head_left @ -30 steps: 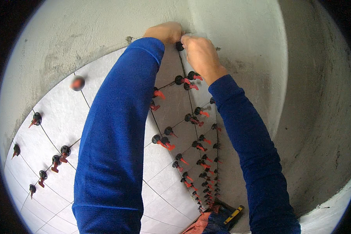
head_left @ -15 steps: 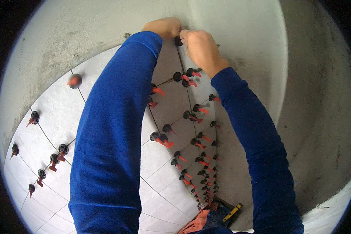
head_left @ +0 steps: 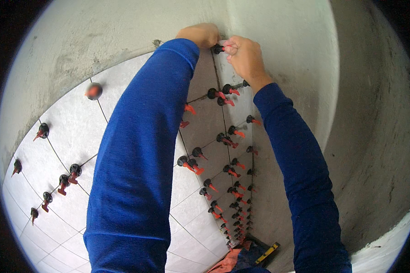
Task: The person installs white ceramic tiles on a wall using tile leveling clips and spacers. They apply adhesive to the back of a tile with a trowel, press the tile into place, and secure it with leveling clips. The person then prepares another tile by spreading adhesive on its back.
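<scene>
Right hand point(head_left: 246, 53), shifted off a tile-leveler cap point(head_left: 217, 48), pinches its red handle point(head_left: 225, 48), likely for leverage; left hand's point(head_left: 201, 35) openness and hold hidden

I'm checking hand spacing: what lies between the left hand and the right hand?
In the head view, a black-and-red clip lies between the left hand and the right hand, the latter gripping its red end.

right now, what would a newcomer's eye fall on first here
Probably the two blue sleeves, rising from the lower edge toward the left hand and right hand near the top centre. There the right hand's fingers pinch the red handle of a black-and-red clip. Next, similar clips dot the pale tiles at left and centre, and a yellow tool lies low, right of centre.
</scene>
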### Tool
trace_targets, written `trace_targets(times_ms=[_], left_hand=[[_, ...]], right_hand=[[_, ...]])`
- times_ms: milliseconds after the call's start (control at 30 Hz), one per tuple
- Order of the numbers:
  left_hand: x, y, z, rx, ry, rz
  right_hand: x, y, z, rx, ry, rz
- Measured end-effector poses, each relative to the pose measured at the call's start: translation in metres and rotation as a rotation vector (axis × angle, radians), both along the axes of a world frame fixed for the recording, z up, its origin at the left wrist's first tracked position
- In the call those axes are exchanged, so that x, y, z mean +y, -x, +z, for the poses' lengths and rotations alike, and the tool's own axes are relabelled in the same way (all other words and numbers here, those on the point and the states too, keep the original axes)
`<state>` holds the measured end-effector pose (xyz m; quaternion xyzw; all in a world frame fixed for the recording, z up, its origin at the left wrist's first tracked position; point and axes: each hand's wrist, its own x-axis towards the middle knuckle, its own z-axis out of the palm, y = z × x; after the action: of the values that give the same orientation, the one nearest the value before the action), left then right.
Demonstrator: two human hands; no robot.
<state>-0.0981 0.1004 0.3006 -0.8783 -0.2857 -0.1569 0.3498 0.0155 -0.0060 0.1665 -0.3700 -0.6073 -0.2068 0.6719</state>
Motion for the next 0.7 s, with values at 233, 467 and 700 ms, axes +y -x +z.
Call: trace_targets(times_ms=[233, 467, 700], left_hand=[[0.001, 0.0, -0.002, -0.016, -0.005, -0.022], [-0.002, 0.005, -0.004, -0.06, 0.005, -0.096], [-0.018, 0.012, -0.009, -0.069, 0.032, -0.114]], right_hand=[[-0.003, 0.0, -0.002, -0.173, -0.111, -0.077], [-0.027, 0.03, -0.005, -0.427, -0.129, -0.579], [-0.025, 0.043, -0.005, -0.388, -0.07, -0.575]])
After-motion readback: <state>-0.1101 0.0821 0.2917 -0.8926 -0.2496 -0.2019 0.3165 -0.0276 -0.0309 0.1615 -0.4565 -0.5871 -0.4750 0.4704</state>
